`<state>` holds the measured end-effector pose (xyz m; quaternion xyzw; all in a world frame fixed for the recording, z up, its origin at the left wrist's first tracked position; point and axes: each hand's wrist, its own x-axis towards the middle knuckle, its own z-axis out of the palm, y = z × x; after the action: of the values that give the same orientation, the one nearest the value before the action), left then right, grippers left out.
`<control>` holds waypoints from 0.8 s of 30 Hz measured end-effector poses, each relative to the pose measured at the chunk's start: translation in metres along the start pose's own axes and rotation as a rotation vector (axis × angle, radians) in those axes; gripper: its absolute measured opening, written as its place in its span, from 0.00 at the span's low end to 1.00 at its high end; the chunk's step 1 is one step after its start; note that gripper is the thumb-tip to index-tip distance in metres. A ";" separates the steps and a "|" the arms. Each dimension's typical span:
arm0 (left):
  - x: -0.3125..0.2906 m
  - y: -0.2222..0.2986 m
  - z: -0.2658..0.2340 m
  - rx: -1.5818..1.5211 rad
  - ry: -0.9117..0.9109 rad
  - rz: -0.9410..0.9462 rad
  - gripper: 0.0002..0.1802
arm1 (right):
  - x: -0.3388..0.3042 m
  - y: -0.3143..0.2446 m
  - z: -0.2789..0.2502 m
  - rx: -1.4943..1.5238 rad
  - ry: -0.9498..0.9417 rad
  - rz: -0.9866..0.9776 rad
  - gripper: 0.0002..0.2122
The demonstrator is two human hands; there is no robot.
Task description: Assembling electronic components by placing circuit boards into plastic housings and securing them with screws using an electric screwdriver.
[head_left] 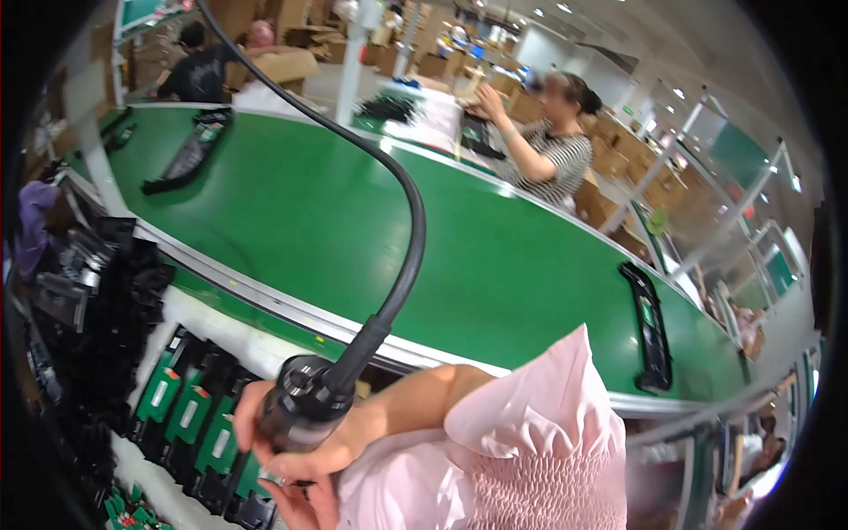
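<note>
My right hand (340,442) wraps around a black electric screwdriver (305,393), held upright with its cable end toward me. A thick black cable (413,212) curves up and away from it. Close below, at the lower edge, my left hand (305,505) has its fingers pinched together near the driver's lower end; what they hold is too small and hidden to make out. Beside the hands, several black plastic housings with green circuit boards (188,411) lie in a row on white foam (208,316). The driver's tip is hidden behind my fingers.
A green conveyor belt (495,283) with a metal edge runs across ahead. Long black housings lie on it at left (190,155) and right (649,327). A pile of black parts (110,300) stands at left. Across the belt, a person in a striped shirt (565,159) handles parts.
</note>
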<state>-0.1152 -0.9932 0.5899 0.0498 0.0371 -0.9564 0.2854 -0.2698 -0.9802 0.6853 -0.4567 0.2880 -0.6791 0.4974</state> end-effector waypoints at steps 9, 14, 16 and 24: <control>-0.005 0.002 -0.017 0.345 0.426 -0.073 0.11 | 0.015 0.027 -0.016 -0.143 -0.041 -0.129 0.09; -0.005 -0.001 -0.015 0.464 0.311 -0.081 0.06 | 0.017 0.039 -0.019 -0.148 -0.055 -0.081 0.13; -0.004 -0.001 -0.014 0.504 0.355 -0.041 0.04 | 0.019 0.040 -0.023 -0.165 -0.115 -0.061 0.16; -0.010 0.010 -0.024 0.485 0.358 0.056 0.05 | 0.020 0.053 -0.015 -0.186 -0.065 -0.054 0.20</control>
<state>-0.0994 -0.9933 0.5672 0.2855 -0.1442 -0.9050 0.2805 -0.2631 -1.0181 0.6410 -0.5303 0.3209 -0.6475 0.4434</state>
